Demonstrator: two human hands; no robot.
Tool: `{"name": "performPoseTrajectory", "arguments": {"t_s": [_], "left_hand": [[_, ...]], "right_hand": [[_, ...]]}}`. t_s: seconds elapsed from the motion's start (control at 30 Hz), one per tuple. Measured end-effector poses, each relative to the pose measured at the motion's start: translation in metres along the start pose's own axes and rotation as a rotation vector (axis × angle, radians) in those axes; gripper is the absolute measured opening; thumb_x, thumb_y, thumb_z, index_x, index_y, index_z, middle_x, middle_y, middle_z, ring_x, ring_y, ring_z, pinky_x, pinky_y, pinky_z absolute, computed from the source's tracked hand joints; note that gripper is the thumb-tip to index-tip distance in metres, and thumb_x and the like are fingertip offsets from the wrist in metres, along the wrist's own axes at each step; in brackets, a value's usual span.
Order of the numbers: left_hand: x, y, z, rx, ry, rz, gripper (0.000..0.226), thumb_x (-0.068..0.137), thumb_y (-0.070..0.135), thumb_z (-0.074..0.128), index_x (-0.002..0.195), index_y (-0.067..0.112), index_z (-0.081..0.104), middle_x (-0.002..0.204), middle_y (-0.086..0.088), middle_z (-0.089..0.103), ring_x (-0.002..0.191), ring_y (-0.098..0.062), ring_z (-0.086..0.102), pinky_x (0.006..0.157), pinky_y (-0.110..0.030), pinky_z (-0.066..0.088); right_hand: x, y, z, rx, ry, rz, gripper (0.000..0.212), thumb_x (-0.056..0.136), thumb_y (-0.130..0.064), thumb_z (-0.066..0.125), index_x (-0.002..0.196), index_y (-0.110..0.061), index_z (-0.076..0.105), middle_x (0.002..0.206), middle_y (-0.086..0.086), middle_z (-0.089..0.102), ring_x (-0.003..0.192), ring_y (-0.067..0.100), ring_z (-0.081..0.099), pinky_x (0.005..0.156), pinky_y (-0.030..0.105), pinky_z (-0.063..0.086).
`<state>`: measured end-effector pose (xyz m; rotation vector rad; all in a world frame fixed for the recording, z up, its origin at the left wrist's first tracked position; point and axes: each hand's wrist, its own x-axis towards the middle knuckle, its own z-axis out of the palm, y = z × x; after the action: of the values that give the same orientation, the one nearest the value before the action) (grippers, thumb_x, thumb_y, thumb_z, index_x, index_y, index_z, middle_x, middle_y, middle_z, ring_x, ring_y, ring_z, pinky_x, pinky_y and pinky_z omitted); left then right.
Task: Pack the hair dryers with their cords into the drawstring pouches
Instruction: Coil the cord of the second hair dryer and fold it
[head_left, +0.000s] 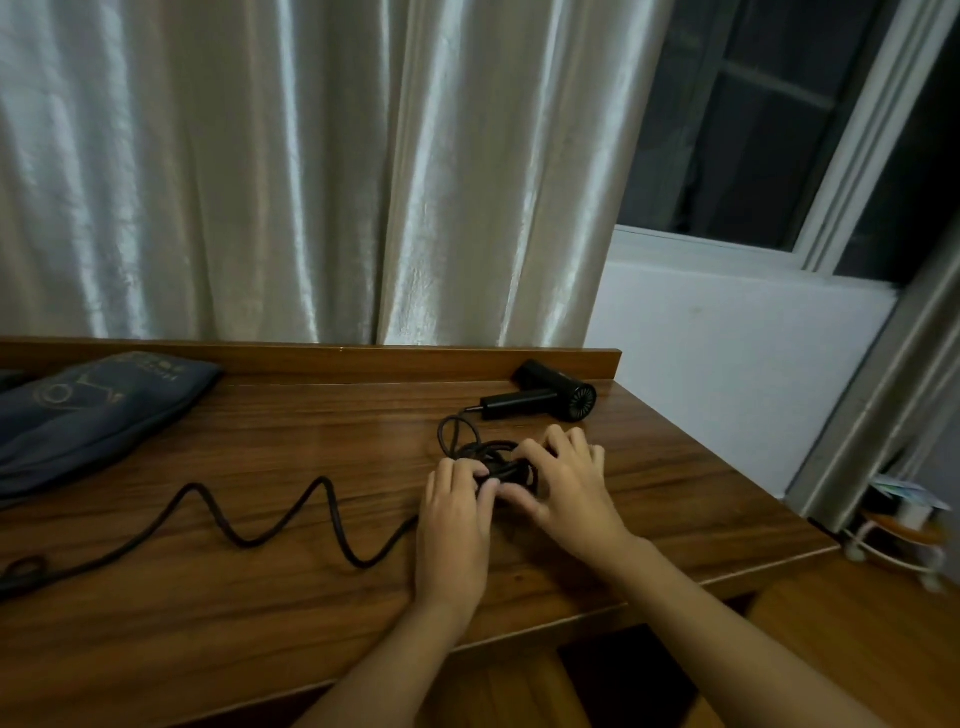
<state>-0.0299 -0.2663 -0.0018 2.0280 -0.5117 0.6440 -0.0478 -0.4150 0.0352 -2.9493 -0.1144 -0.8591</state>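
A black hair dryer (550, 397) lies on its side at the far right of the wooden table (260, 447), by the raised back edge. Its black cord (291, 525) runs from the handle into a small coil (488, 457), then snakes left across the table to the left edge. My left hand (454, 525) and my right hand (563, 486) both grip the coiled part of the cord, fingers curled on it. A dark blue drawstring pouch (88, 415) with a printed logo lies flat at the far left.
A pale shiny curtain (311, 171) hangs behind the table. At the right are a white wall, a dark window (753, 119) and a small stand (898, 535) on the floor below the table's right edge.
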Motion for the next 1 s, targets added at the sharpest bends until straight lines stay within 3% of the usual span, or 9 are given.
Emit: {"name": "performPoseTrajectory", "arguments": {"t_s": [0.1,0.23,0.33,0.43,0.6,0.67,0.73,0.87,1.0], "left_hand": [[-0.002,0.005,-0.002,-0.02,0.025,0.027,0.023,0.097,0.03,0.051,0.118,0.021,0.054,0.106,0.012,0.051,0.095,-0.003,0.049,0.074,-0.016,0.044],[-0.003,0.003,-0.002,-0.098,0.014,-0.083,0.027,0.094,0.028,0.06,0.118,0.024,0.049,0.111,0.013,0.049,0.095,0.003,0.05,0.064,-0.005,0.04],[-0.001,-0.001,0.0,-0.072,0.018,-0.057,0.015,0.093,0.025,0.062,0.107,0.022,0.059,0.099,0.013,0.052,0.088,0.0,0.047,0.069,-0.013,0.043],[0.0,-0.001,0.003,-0.032,-0.048,0.019,0.016,0.098,0.024,0.054,0.106,0.016,0.066,0.1,0.008,0.053,0.092,-0.005,0.049,0.077,-0.022,0.047],[0.001,-0.004,0.007,-0.044,-0.142,-0.051,0.016,0.1,0.022,0.05,0.108,0.017,0.062,0.104,0.007,0.049,0.093,-0.008,0.055,0.078,-0.024,0.05],[0.003,-0.007,0.007,-0.072,-0.15,-0.1,0.012,0.1,0.021,0.049,0.102,0.017,0.061,0.101,0.006,0.048,0.09,-0.009,0.054,0.075,-0.022,0.048],[0.004,-0.008,0.007,-0.045,-0.147,-0.093,0.012,0.101,0.016,0.048,0.101,0.015,0.06,0.099,0.006,0.046,0.088,-0.008,0.049,0.073,-0.017,0.043],[0.003,-0.007,0.005,-0.04,-0.078,-0.062,0.029,0.091,-0.011,0.051,0.091,0.017,0.06,0.096,0.009,0.047,0.088,-0.005,0.04,0.08,0.001,0.032],[0.004,-0.006,0.003,-0.208,0.036,-0.132,0.026,0.096,-0.002,0.046,0.088,0.021,0.055,0.09,0.014,0.051,0.089,-0.002,0.044,0.078,-0.006,0.034]], "right_hand": [[0.002,-0.002,0.001,-0.079,0.168,-0.048,0.02,0.087,-0.028,0.064,0.104,-0.021,0.069,0.099,0.002,0.059,0.093,0.026,0.053,0.081,0.045,0.045],[0.004,-0.001,0.001,-0.141,0.173,-0.071,0.031,0.084,-0.022,0.069,0.115,-0.021,0.069,0.102,0.004,0.063,0.094,0.029,0.056,0.082,0.047,0.047],[0.002,0.004,-0.004,-0.161,0.101,-0.159,0.034,0.092,-0.029,0.055,0.124,-0.026,0.065,0.109,-0.001,0.059,0.105,0.026,0.051,0.092,0.048,0.043],[-0.001,0.007,-0.007,-0.027,0.083,-0.107,0.042,0.098,-0.04,0.035,0.13,-0.031,0.06,0.125,-0.004,0.051,0.124,0.019,0.039,0.103,0.042,0.031],[-0.009,0.0,0.007,0.217,0.34,0.03,0.042,0.097,-0.03,0.042,0.134,-0.022,0.059,0.133,0.002,0.047,0.134,0.019,0.036,0.106,0.038,0.033],[-0.007,-0.002,0.011,0.311,0.448,0.143,0.039,0.098,-0.023,0.043,0.134,-0.018,0.058,0.128,0.001,0.049,0.123,0.015,0.048,0.1,0.03,0.042],[-0.002,0.0,0.011,0.392,0.438,0.295,0.035,0.101,-0.018,0.045,0.134,-0.017,0.056,0.117,-0.002,0.055,0.092,0.005,0.058,0.076,0.016,0.049],[0.011,0.017,0.006,0.538,0.194,0.672,0.022,0.103,-0.02,0.047,0.112,-0.011,0.064,0.08,0.0,0.068,0.068,0.01,0.067,0.061,0.028,0.056],[0.016,0.031,-0.002,0.718,-0.053,0.84,0.014,0.102,-0.016,0.048,0.109,-0.011,0.06,0.072,0.005,0.071,0.054,0.011,0.066,0.047,0.018,0.045]]}}
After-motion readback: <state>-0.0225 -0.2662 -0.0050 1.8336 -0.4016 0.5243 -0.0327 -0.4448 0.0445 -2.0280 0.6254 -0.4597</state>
